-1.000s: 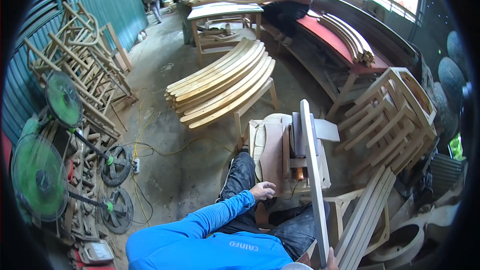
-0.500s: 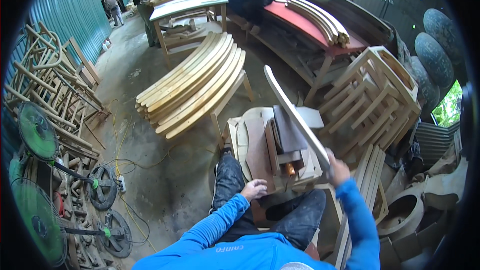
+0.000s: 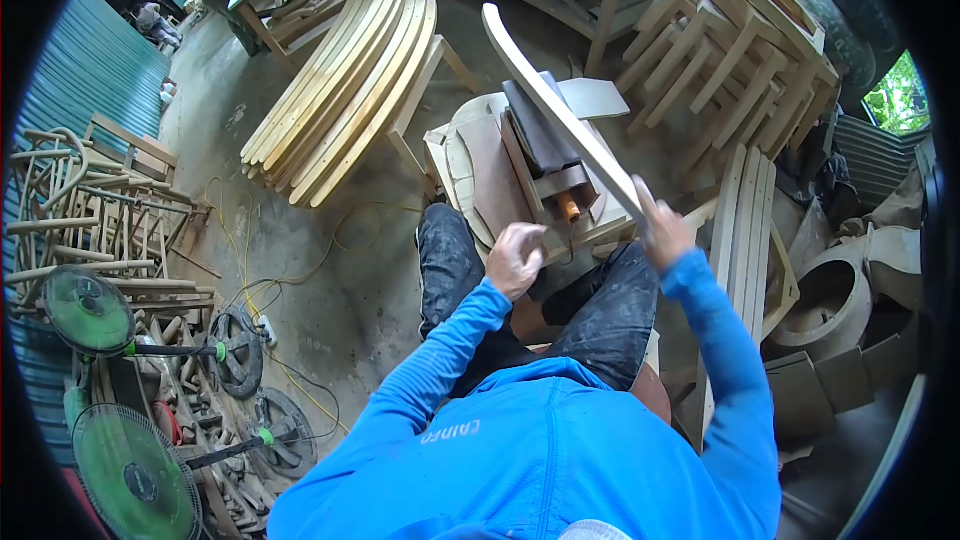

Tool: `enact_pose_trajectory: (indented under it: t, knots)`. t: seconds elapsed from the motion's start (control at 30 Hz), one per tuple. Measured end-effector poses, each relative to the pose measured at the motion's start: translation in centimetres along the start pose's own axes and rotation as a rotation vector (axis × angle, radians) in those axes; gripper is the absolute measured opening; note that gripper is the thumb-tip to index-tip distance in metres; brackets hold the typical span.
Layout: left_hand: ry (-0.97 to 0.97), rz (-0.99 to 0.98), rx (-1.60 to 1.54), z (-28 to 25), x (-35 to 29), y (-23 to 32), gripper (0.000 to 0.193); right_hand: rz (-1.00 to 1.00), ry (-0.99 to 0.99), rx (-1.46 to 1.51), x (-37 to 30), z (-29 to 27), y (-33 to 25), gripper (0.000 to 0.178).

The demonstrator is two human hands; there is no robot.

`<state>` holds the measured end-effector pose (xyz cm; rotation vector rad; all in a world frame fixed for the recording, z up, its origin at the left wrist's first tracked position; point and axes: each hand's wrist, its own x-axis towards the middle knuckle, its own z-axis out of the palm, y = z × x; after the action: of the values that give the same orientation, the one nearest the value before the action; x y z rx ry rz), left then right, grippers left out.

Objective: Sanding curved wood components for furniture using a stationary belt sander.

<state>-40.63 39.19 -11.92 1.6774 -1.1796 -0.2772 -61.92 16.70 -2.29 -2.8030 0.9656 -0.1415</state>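
My right hand is closed around the near end of a long, curved wooden slat. The slat slants away to the far left, above a low workbench. Beneath it on the bench are a dark grey block and an orange-brown handle. A reddish-brown board lies to their left. At the bench's near edge, above my lap, is my left hand, its fingers curled in. Whether anything is inside them is hidden.
A stack of curved slats rests on a stand at far left. Wooden frames are piled at far right, straight wooden bars beside my right arm. Green fans stand at left; a yellow cord crosses the floor.
My view has tilted down and shifted, so the bench and stacks sit higher. My left hand has risen slightly off the bench edge and curled more. The right hand still holds the slat.
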Motion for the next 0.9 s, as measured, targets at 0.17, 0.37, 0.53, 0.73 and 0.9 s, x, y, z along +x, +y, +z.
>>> enact_pose_trajectory:
  t: [0.17,0.37,0.53,0.73,0.9]
  knots:
    - [-0.179,0.656,0.419,-0.1,8.2,12.0,0.07,0.077,0.014,-0.018,-21.6,-5.0,2.3,0.085]
    - [-0.689,0.704,0.466,6.6,9.6,14.5,0.056,0.049,0.307,-0.56,-32.7,-17.3,3.9,0.056]
    - [-0.399,0.728,0.288,9.6,7.9,20.1,0.038,0.91,1.419,-0.465,-36.3,-17.7,5.4,0.051]
    - [-0.416,0.689,0.317,9.2,8.4,20.2,0.042,0.173,1.59,1.491,-28.8,-21.7,1.4,0.063]
    - [-0.353,0.676,0.249,7.7,12.0,18.4,0.041,-0.372,1.103,1.876,-27.9,-23.2,7.7,0.038]
